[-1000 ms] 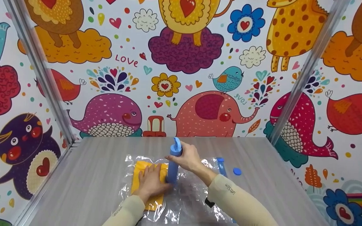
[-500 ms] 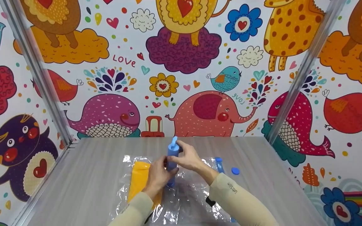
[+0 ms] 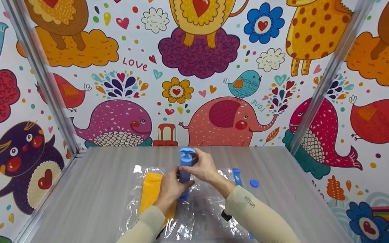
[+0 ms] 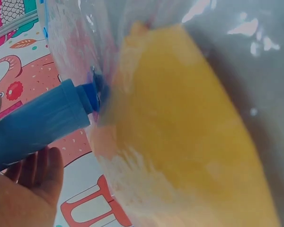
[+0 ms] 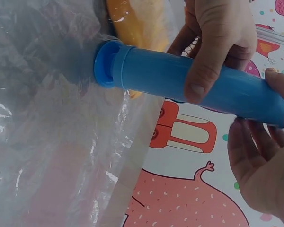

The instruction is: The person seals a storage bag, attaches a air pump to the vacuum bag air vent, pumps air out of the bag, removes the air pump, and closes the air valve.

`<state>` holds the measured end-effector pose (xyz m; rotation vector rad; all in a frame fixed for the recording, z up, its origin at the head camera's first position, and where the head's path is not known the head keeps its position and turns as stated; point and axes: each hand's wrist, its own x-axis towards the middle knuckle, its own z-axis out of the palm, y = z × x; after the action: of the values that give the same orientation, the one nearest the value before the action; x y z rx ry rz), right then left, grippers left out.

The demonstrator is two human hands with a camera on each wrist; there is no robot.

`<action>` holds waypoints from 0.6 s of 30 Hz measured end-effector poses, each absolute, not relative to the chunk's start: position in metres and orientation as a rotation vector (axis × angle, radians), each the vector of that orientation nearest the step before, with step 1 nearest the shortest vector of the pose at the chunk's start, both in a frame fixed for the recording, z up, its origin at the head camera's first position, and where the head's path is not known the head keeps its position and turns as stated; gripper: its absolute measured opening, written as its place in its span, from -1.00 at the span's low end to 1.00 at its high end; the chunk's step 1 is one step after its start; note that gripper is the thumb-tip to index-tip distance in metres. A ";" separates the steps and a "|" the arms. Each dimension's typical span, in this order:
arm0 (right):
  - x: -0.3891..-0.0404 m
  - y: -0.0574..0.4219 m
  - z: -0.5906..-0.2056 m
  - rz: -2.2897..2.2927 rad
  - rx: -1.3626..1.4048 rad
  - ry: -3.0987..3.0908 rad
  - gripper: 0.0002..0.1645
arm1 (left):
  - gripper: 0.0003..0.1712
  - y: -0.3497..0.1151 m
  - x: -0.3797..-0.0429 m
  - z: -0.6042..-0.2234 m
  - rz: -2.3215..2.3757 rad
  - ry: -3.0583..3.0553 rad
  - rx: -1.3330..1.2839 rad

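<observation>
- Dial centred on blue pump (image 3: pixel 186 163), 12 toward patterned wall (image 3: pixel 171 69); handle (image 3: pixel 187 151) on top.
- Left hand (image 3: pixel 170 189), 8 o'clock: grips pump lower down.
- Right hand (image 3: pixel 204 167), 2 o'clock: grips pump just below handle.
- Clear plastic bag (image 3: pixel 211 211) spread on table (image 3: pixel 96 189), beneath pump.
- Yellow item (image 3: pixel 150 190), 8 o'clock, partly hidden by left hand.
- Blue disc (image 3: pixel 254 183), 3 o'clock, just beside bag.

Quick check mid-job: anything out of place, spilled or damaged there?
Only a small blue disc, perhaps a cap, lying alone on the table right of the clear bag; it looks stray because it sits apart from the bag and the blue cylinder. I see no spill or damage.
</observation>
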<state>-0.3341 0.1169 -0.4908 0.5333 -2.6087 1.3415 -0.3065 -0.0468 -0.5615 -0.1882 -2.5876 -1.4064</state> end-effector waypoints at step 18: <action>-0.333 0.120 -0.490 1.297 0.605 -2.643 -0.33 | -0.21 -0.048 -0.308 -0.555 -1.391 -2.623 -0.283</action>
<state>-0.3327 0.1202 -0.4898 0.6049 -2.6429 1.2965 -0.3083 -0.0478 -0.5546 -0.2830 -2.6230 -1.3912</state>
